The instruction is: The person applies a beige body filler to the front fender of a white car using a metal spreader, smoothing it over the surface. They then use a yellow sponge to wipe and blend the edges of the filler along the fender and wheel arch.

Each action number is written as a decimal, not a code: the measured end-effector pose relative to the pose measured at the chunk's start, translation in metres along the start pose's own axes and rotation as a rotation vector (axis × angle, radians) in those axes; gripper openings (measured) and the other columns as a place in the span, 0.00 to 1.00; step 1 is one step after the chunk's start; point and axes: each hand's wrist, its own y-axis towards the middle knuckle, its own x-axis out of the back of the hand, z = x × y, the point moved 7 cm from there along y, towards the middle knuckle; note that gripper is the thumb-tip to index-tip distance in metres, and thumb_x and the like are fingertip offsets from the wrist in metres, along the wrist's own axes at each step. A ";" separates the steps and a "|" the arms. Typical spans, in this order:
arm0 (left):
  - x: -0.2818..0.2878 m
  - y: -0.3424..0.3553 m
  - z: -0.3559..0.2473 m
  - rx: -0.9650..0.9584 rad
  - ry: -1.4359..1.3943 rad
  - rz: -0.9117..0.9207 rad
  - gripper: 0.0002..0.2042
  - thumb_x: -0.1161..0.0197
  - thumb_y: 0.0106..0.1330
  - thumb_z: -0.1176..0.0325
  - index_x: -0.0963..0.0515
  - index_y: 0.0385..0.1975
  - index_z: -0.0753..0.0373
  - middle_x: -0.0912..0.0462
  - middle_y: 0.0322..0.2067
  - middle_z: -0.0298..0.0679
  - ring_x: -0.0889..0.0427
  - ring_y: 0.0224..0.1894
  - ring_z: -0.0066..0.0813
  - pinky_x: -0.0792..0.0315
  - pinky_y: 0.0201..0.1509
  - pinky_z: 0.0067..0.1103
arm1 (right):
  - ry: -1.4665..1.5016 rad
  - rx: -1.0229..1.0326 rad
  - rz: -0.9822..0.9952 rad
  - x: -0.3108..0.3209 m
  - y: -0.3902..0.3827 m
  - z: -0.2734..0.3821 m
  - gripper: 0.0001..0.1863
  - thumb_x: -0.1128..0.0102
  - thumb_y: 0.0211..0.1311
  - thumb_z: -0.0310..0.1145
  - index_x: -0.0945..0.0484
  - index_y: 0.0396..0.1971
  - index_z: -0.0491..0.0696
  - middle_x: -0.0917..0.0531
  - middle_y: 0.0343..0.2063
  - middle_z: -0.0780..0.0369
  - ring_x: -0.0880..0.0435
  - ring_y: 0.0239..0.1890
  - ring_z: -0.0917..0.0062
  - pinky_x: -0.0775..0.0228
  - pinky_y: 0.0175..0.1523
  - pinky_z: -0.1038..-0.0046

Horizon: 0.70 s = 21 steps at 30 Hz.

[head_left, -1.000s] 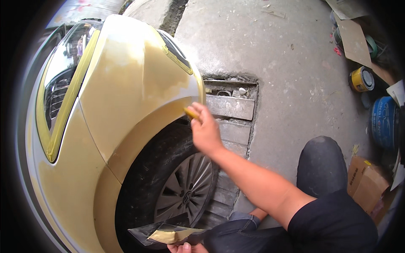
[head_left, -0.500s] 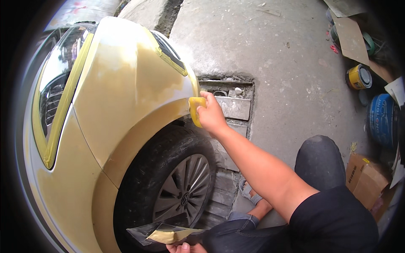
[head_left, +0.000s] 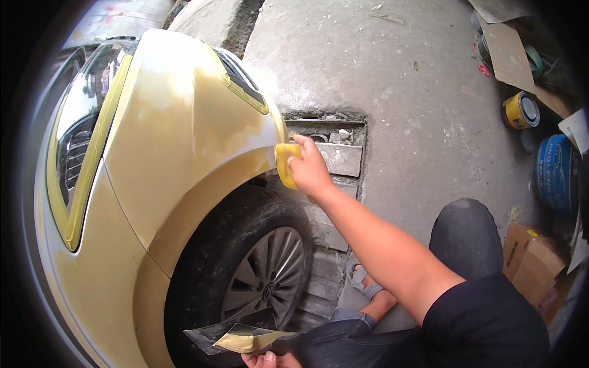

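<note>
A yellow putty spreader (head_left: 284, 164) is pinched in my right hand (head_left: 311, 169) at the rear end of the wheel arch. Its edge meets the body panel (head_left: 172, 147) or sits very close to it; I cannot tell which. The panel is covered with patchy beige filler over white paint. Low in the view, my left hand (head_left: 269, 360) grips a dark, thin mixing board (head_left: 205, 337) by its edge, with only the fingertips showing. A heap of beige putty (head_left: 239, 342) lies on that board, in front of the tyre (head_left: 208, 257).
Yellow masking tape (head_left: 98, 159) borders the car windows. Behind the wheel, a floor channel holds loose slabs (head_left: 340, 158). Along the right stand a yellow-and-black can (head_left: 521, 111), a blue tub (head_left: 555, 168) and a cardboard box (head_left: 532, 254). My bent knee (head_left: 466, 236) is beside my right arm.
The car and floor have shifted slightly in the picture. My right hand stays at the arch edge with the spreader, a touch lower in view. My left hand keeps its hold on the board.
</note>
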 end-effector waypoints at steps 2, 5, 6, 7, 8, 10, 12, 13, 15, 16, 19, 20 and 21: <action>0.002 -0.003 -0.001 -0.005 0.000 -0.019 0.29 0.49 0.55 0.85 0.33 0.62 0.65 0.26 0.57 0.49 0.27 0.59 0.45 0.34 0.66 0.43 | -0.045 0.002 -0.018 -0.004 0.012 0.002 0.28 0.55 0.61 0.17 0.41 0.63 0.39 0.24 0.54 0.51 0.22 0.51 0.72 0.30 0.54 0.72; 0.005 -0.007 -0.002 -0.021 0.020 -0.033 0.29 0.49 0.55 0.85 0.33 0.61 0.66 0.26 0.58 0.49 0.27 0.60 0.45 0.35 0.66 0.43 | -0.122 -0.019 -0.047 -0.015 0.011 0.006 0.26 0.52 0.59 0.20 0.34 0.60 0.42 0.22 0.53 0.46 0.22 0.57 0.58 0.32 0.61 0.66; 0.005 -0.008 -0.002 -0.020 0.016 -0.028 0.29 0.49 0.55 0.85 0.33 0.61 0.66 0.26 0.58 0.48 0.27 0.60 0.45 0.36 0.67 0.43 | -0.126 0.033 -0.088 -0.020 0.005 0.013 0.25 0.52 0.58 0.20 0.33 0.59 0.43 0.22 0.52 0.46 0.23 0.57 0.55 0.32 0.62 0.64; 0.005 -0.008 -0.001 -0.018 0.013 -0.024 0.29 0.49 0.54 0.85 0.33 0.61 0.66 0.26 0.58 0.48 0.28 0.60 0.45 0.36 0.67 0.43 | -0.134 0.106 -0.064 -0.026 -0.003 0.021 0.25 0.52 0.58 0.20 0.33 0.58 0.43 0.21 0.52 0.46 0.23 0.57 0.55 0.32 0.62 0.64; 0.005 -0.008 -0.001 -0.015 0.009 -0.018 0.29 0.49 0.54 0.85 0.33 0.61 0.66 0.26 0.58 0.48 0.28 0.60 0.45 0.36 0.67 0.43 | -0.140 0.124 -0.048 -0.030 -0.014 0.025 0.25 0.52 0.58 0.20 0.33 0.58 0.42 0.21 0.52 0.46 0.22 0.57 0.55 0.32 0.62 0.64; 0.005 -0.009 0.001 -0.014 0.012 -0.026 0.29 0.49 0.54 0.85 0.33 0.61 0.67 0.26 0.58 0.48 0.28 0.61 0.45 0.37 0.67 0.42 | -0.151 0.146 -0.010 -0.038 -0.037 0.035 0.24 0.52 0.59 0.20 0.33 0.58 0.42 0.21 0.52 0.46 0.22 0.56 0.55 0.31 0.61 0.63; 0.003 -0.009 0.003 -0.013 -0.001 -0.023 0.29 0.50 0.55 0.85 0.34 0.62 0.67 0.27 0.59 0.48 0.28 0.61 0.45 0.36 0.67 0.42 | -0.174 0.166 0.014 -0.047 -0.058 0.044 0.24 0.52 0.62 0.21 0.35 0.59 0.43 0.20 0.52 0.50 0.20 0.55 0.60 0.30 0.60 0.66; 0.001 -0.008 0.003 -0.012 -0.010 -0.016 0.29 0.50 0.56 0.84 0.35 0.62 0.67 0.27 0.59 0.48 0.28 0.61 0.45 0.36 0.67 0.41 | -0.174 0.212 0.030 -0.051 -0.068 0.051 0.24 0.53 0.63 0.21 0.36 0.61 0.43 0.19 0.52 0.53 0.19 0.55 0.66 0.30 0.59 0.70; -0.002 -0.006 0.004 -0.012 -0.020 -0.022 0.31 0.50 0.55 0.83 0.36 0.63 0.67 0.28 0.59 0.49 0.29 0.61 0.45 0.36 0.68 0.40 | -0.181 0.314 0.077 -0.058 -0.089 0.063 0.23 0.54 0.61 0.19 0.37 0.58 0.42 0.20 0.51 0.49 0.21 0.55 0.56 0.30 0.59 0.63; -0.002 -0.005 0.003 -0.013 -0.021 -0.034 0.32 0.50 0.53 0.83 0.37 0.64 0.68 0.29 0.60 0.51 0.29 0.61 0.45 0.37 0.68 0.39 | -0.087 0.316 0.150 -0.060 -0.100 0.065 0.24 0.53 0.61 0.19 0.37 0.60 0.42 0.20 0.51 0.49 0.21 0.55 0.58 0.30 0.60 0.64; -0.008 0.000 0.003 0.012 -0.050 -0.033 0.32 0.51 0.54 0.83 0.38 0.65 0.68 0.30 0.61 0.51 0.30 0.62 0.43 0.37 0.69 0.38 | 0.045 0.270 0.334 -0.048 -0.130 0.067 0.26 0.52 0.63 0.19 0.39 0.62 0.42 0.20 0.53 0.50 0.21 0.56 0.60 0.31 0.61 0.66; -0.010 0.002 0.004 0.037 -0.058 -0.047 0.32 0.51 0.55 0.83 0.38 0.65 0.68 0.30 0.61 0.50 0.30 0.62 0.43 0.37 0.69 0.38 | 0.018 0.195 0.434 -0.041 -0.138 0.063 0.27 0.55 0.67 0.20 0.42 0.66 0.44 0.24 0.59 0.54 0.25 0.62 0.71 0.37 0.66 0.71; -0.012 0.003 0.006 0.060 -0.066 -0.063 0.32 0.51 0.55 0.83 0.38 0.65 0.68 0.31 0.61 0.50 0.30 0.63 0.43 0.37 0.69 0.38 | 0.045 0.171 0.472 -0.033 -0.147 0.064 0.27 0.54 0.66 0.20 0.41 0.65 0.43 0.23 0.58 0.54 0.24 0.61 0.70 0.36 0.65 0.71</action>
